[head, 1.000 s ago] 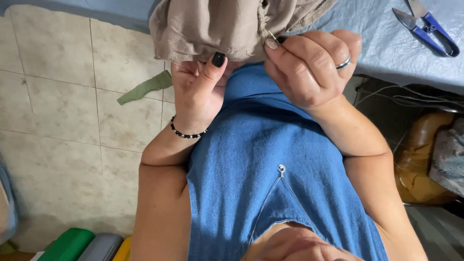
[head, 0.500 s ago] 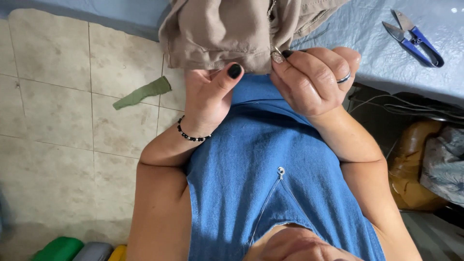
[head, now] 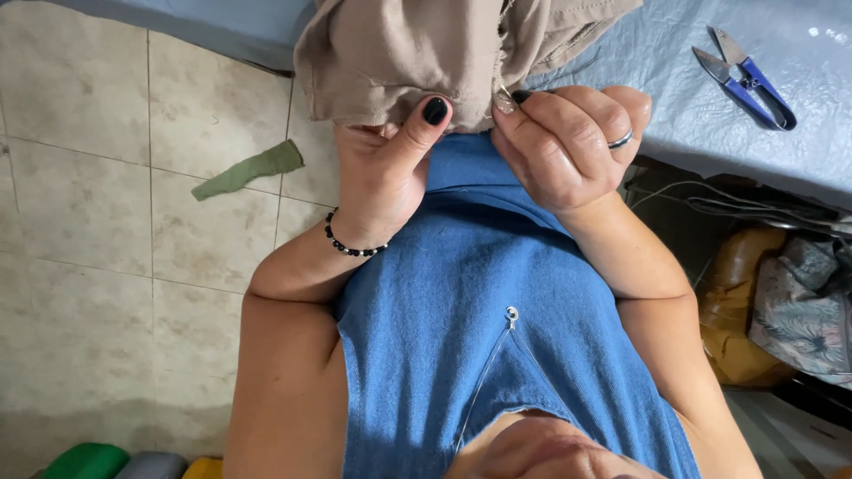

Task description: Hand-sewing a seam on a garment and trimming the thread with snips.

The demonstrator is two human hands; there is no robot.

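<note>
We pinch beige garment (head: 399, 53) edge at table (head: 710, 115) rim — left hand (head: 382, 168) gripping hem, right hand (head: 568, 142) fingertips nipping seam spot. Trimming seemingly unfinished — blue snips (head: 745, 75) lie aside, untouched.

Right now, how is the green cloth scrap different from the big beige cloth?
The green cloth scrap is small and lies flat, alone on the tiled floor; the big beige cloth is bunched, hanging off the blue-covered table. Nobody touches the scrap, while the left hand and right hand pinch the beige cloth. Both are fabric.
</note>
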